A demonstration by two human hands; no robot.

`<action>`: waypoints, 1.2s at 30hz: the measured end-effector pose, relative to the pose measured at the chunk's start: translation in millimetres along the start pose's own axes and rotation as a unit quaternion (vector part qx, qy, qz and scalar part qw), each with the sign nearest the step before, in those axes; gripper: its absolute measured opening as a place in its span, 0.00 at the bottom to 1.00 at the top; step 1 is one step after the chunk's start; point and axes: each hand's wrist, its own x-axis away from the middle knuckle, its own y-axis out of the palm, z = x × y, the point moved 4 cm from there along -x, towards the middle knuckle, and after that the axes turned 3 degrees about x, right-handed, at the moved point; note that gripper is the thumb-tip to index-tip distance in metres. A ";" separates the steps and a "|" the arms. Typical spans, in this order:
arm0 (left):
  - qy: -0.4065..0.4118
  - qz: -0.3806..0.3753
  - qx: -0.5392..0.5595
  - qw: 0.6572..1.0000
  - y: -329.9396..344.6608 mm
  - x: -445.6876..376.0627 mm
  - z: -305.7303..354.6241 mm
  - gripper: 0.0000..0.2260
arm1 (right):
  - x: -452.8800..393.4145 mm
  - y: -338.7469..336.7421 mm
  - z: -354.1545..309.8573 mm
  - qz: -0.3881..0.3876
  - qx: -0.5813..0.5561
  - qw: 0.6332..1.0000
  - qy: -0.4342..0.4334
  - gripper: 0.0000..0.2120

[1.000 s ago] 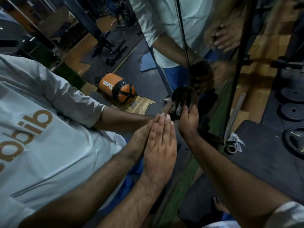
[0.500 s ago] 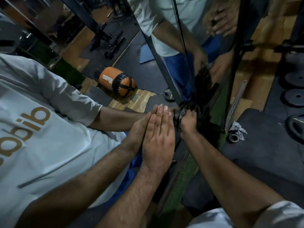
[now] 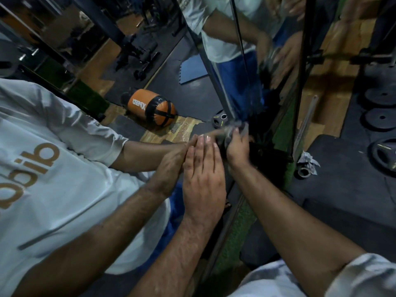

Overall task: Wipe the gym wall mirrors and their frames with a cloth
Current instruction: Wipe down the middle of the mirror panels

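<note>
I face a corner of wall mirrors. My left hand [image 3: 203, 174] lies flat, fingers straight, against the left mirror [image 3: 150, 67], meeting its own reflection. Just right of its fingertips, my right hand [image 3: 237, 150] grips a dark cloth [image 3: 230, 133] and holds it against the dark frame strip [image 3: 216, 93] at the mirror's edge. The cloth is blurred and partly hidden by my fingers. A second dark frame strip [image 3: 300, 86] runs up further right.
An orange and black bag [image 3: 152, 108] and gym machines show as reflections in the left mirror. Black weight plates [image 3: 381, 120] lie on a dark mat at right. A tape roll with crumpled paper [image 3: 306, 168] sits beside a green turf strip [image 3: 235, 243].
My right hand has slid the cloth down the mirror edge, level with my left fingertips. My left hand stays pressed flat on the mirror.
</note>
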 end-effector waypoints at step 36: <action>0.020 0.019 -0.103 0.994 -52.7 129.3 -72.5 0.31 | 157.8 8.5 40.5 -0.020 0.022 0.997 -0.074 0.35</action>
